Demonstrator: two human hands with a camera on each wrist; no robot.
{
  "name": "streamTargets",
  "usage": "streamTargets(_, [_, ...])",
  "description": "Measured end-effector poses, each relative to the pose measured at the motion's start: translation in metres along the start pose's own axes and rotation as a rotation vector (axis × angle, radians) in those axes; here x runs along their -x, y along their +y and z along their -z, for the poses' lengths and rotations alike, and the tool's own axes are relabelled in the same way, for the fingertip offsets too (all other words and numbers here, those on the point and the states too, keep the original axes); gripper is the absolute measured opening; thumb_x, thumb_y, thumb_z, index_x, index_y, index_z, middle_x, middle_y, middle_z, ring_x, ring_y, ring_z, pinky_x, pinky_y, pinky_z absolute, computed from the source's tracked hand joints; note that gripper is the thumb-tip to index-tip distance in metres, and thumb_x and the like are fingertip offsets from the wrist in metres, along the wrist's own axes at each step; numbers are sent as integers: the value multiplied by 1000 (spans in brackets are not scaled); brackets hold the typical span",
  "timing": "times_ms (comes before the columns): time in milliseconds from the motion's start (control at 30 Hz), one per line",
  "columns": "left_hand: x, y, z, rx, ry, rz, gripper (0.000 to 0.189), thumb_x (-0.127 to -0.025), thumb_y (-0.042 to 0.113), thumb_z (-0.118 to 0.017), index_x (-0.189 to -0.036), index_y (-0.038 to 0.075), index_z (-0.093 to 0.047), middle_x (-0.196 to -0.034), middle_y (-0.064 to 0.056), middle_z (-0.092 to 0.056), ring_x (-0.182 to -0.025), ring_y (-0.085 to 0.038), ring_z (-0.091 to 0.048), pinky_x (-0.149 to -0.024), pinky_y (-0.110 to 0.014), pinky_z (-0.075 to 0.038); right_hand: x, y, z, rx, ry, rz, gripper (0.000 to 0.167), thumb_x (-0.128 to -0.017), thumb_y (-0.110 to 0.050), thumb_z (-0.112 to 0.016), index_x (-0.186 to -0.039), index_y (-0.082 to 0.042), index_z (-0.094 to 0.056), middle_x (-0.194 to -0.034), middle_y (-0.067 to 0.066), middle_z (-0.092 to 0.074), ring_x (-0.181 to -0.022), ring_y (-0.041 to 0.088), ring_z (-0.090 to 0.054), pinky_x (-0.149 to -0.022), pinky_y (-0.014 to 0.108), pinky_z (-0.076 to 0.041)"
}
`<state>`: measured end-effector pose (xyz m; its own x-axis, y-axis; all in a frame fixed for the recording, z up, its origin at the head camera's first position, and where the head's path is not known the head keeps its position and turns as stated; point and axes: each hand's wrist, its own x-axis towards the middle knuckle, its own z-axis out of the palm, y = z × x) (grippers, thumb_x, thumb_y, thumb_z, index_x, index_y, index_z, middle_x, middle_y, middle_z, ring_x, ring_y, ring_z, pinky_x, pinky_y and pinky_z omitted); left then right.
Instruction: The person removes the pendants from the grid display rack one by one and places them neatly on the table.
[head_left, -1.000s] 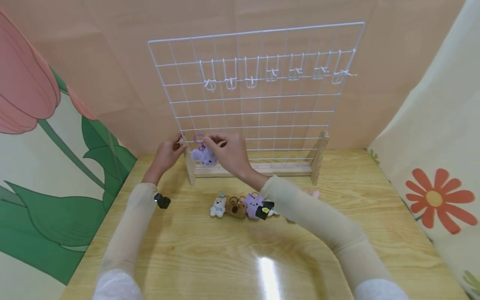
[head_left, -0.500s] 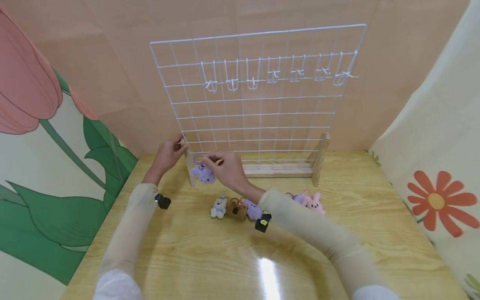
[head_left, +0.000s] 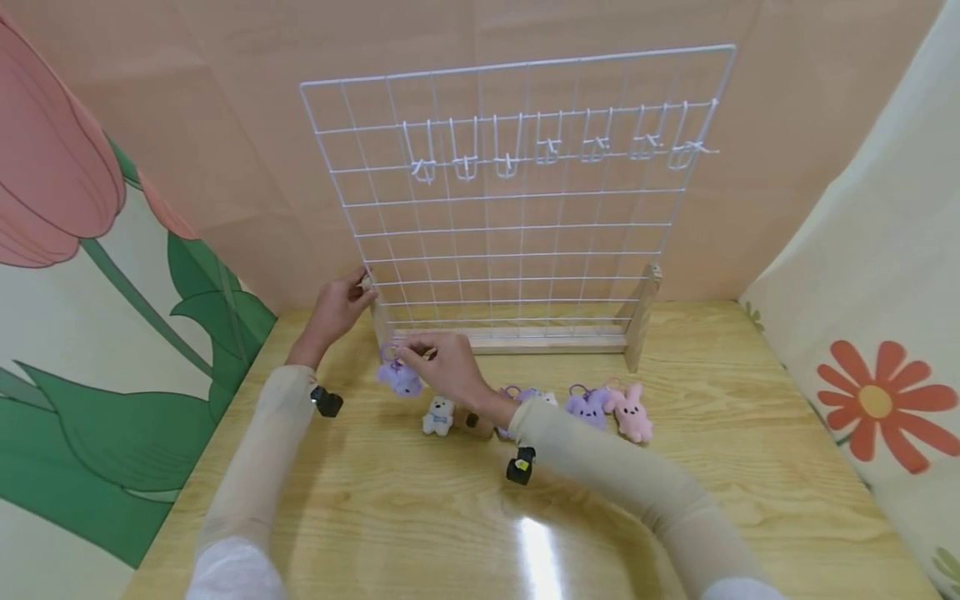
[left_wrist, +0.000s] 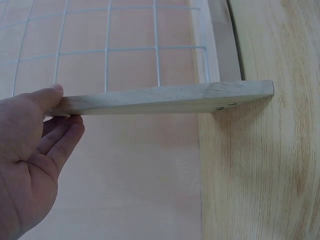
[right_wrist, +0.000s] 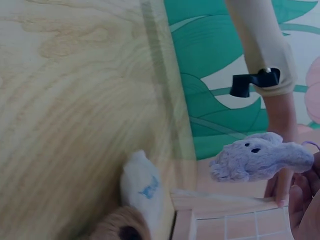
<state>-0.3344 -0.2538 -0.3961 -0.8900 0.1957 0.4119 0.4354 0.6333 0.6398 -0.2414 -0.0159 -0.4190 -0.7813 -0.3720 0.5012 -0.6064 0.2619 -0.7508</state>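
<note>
My left hand (head_left: 336,308) grips the upper end of the rack's left wooden side support (left_wrist: 170,97), thumb on one face and fingers on the other in the left wrist view. My right hand (head_left: 450,367) pinches the ring of a purple plush keychain (head_left: 400,378), which dangles left of the fingers, in front of the rack's left foot. In the right wrist view this plush (right_wrist: 255,157) shows two dark eyes and fuzzy fur. Behind both hands stands the white wire grid (head_left: 517,197), set in a wooden base (head_left: 555,344).
Several white hooks (head_left: 465,167) hang in a row high on the grid. On the table (head_left: 420,517) lie a white bear plush (head_left: 438,417), a brown plush (head_left: 474,423), a purple plush (head_left: 588,410) and a pink rabbit plush (head_left: 633,414). My right forearm partly covers others between them.
My right hand has come down and slightly left with the purple plush keychain, from before the lower grid to near table level. The left hand stays on the support.
</note>
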Motion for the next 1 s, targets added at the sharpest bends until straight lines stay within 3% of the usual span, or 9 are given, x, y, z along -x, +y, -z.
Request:
streamTargets(233, [-1,1,0,-14,1,5,54,-101,12,-67,-147,-6,-48,-141,-26,-57,-116,-44,-66,-96,-49,-58,11,8,-8,8,-53,-25,17,-100,-21,-70,-103,-10,-82,-98,1,-79,-80,4,-71,-70,18,-60])
streamTargets(433, [-2,1,0,-14,12,-10,53,-100,10,-68,-146,-8,-49,-137,-29,-59,-113,-45,-67,-94,-49,-59,21,11,-17,-5,-89,-41,18,-100,-21,-70,-103,-8,-82,-98,4,-79,-78,10,-73,-65,17,-60])
streamTargets(700, [-1,0,1,-10,3,8,54,-100,11,-67,-148,-6,-48,-141,-27,-57,-115,-44,-66,-95,-48,-59,36,15,-29,-25,-159,-127,18,-99,-23,-71,-102,-8,-81,-96,2,-79,-72,6,-70,-59,18,-60])
streamTargets(1000, [1,-2,0,4,-9,9,54,-101,12,-67,-148,-6,-47,-142,-26,-56,-115,-44,-66,-95,-48,-59,43,24,-37,32,-177,-110,14,-98,-22,-73,-99,-11,-82,-86,-3,-77,-73,3,-67,-57,17,-54])
